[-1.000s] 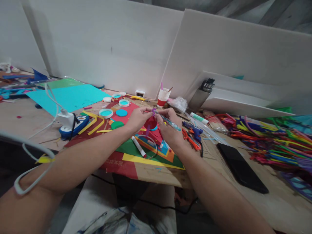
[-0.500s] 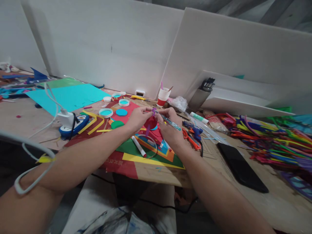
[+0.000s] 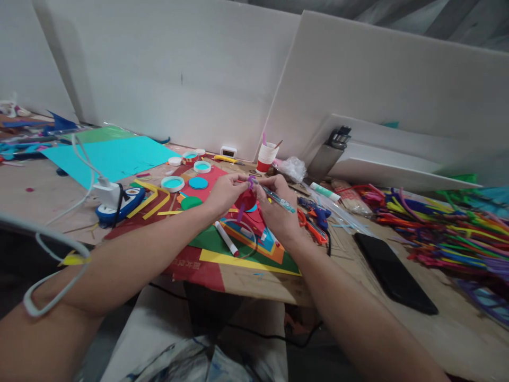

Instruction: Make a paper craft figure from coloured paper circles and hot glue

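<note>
My left hand (image 3: 226, 195) pinches a thin purple strip (image 3: 252, 182) that is curled at its upper end; whether it is paper or pipe cleaner is too small to tell. My right hand (image 3: 278, 207) meets it there, thumb and finger closed at the curl, with a pen (image 3: 283, 201) lying through its grip. Behind the fingers is a dark red round piece, partly hidden. Below the hands, a white marker with a red end (image 3: 226, 239) and a clear ring lie on layered coloured paper (image 3: 250, 260). A blue disc (image 3: 198, 183) and a green disc (image 3: 191, 203) lie left of them.
A blue power strip (image 3: 121, 208) with a white plug stands left, near a cyan sheet (image 3: 119, 159). To the right are orange-handled scissors (image 3: 316, 231), a blue glue gun (image 3: 320, 214), a black phone (image 3: 393, 271) and many pipe cleaners (image 3: 441, 228). Paper cups (image 3: 267, 157) stand behind.
</note>
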A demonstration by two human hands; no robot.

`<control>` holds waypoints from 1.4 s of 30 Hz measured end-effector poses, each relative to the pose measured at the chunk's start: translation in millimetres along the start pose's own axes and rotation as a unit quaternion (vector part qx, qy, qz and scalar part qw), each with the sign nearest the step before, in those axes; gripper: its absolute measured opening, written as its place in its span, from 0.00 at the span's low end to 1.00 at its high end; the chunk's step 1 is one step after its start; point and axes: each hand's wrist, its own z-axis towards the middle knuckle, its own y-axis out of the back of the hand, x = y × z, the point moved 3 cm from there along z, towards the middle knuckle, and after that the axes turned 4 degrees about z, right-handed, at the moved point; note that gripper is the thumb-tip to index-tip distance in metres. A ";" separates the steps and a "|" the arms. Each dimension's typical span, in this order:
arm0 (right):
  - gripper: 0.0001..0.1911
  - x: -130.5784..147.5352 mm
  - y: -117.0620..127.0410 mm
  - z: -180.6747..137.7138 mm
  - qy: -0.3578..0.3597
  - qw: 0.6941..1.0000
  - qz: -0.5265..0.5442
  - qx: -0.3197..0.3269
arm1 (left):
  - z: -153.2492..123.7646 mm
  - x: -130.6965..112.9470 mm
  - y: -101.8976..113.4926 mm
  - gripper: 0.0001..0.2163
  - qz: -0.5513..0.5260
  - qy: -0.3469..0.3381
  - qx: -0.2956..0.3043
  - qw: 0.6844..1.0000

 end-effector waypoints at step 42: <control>0.06 1.1 4.4 0.9 0.012 0.999 -0.023 -0.019 | 4.4 1.9 -0.1 0.09 -0.065 -0.012 0.019 0.998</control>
